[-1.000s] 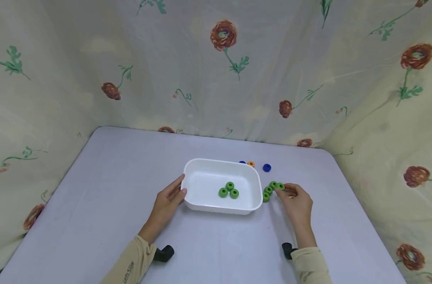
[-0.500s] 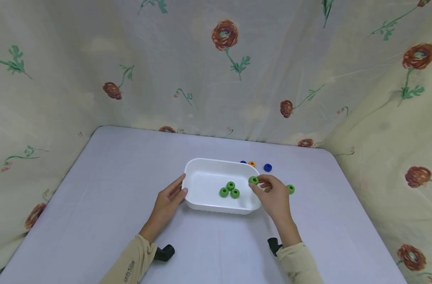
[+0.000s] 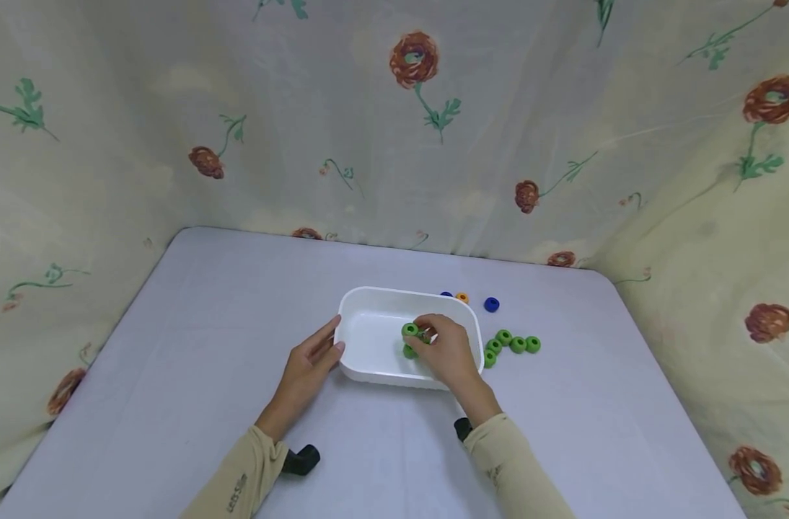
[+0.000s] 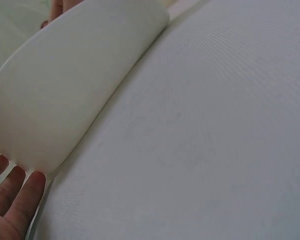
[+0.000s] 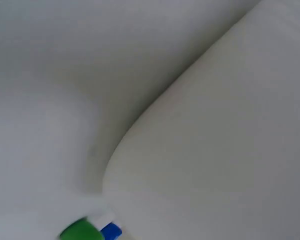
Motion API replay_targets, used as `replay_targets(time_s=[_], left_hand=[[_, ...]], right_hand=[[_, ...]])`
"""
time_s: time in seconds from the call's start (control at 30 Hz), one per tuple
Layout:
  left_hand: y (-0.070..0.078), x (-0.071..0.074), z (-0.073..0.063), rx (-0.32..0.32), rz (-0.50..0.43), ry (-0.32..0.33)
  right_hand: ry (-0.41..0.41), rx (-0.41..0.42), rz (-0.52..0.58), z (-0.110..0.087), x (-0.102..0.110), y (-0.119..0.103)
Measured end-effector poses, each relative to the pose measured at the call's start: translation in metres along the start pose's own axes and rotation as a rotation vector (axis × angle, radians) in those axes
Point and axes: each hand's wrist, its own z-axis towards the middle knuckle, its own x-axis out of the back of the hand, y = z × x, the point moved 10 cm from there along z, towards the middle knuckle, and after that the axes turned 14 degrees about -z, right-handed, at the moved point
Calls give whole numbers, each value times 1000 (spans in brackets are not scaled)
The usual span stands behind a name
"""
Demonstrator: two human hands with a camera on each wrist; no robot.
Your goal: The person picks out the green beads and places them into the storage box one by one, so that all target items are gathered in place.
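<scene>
A white rectangular tray (image 3: 375, 317) stands mid-table. My left hand (image 3: 306, 371) rests at its left end, thumb at the rim. Fairly straight fingertips (image 4: 36, 180) touch the outer wall in the left wrist view. My right hand (image 3: 448, 353) is over the tray and pinches a green bead (image 3: 410, 329) with a dark hole between thumb and index finger. Below it, another green bead (image 3: 410, 352) shows in the tray, others partly hidden by the hand. In the right wrist view the tray wall (image 5: 205, 150) fills much of the picture; the right fingers are hidden.
Right of the tray lie several green beads (image 3: 518, 344) in a bent row. Behind it are a blue bead (image 3: 492, 304), an orange bead (image 3: 462, 297) and another blue bead (image 3: 446, 294), partly hidden by the rim. A flowered curtain (image 3: 291, 108) surrounds the white-covered table (image 3: 239, 303).
My right hand has taken a green bead from the row right of the tray and carried it left, over the tray. The left hand stays at the tray's left end.
</scene>
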Motion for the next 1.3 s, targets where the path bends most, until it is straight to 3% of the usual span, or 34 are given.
replay_targets(time_s=[0.27,0.73,1.03,1.3], left_hand=[[1,0,0,-2,-2,3],[1,0,1,-5,-13,-2],[1,-1,0,-13,-9,-3],[2,-1,0,-12,-6,1]], right_hand=[[-87,58,-23,4,-17,-16],[-195,74,-84,10,-31,-14],[-206,101,-138,12,-33,-12],[-170,144,-183,14,-30,-16]])
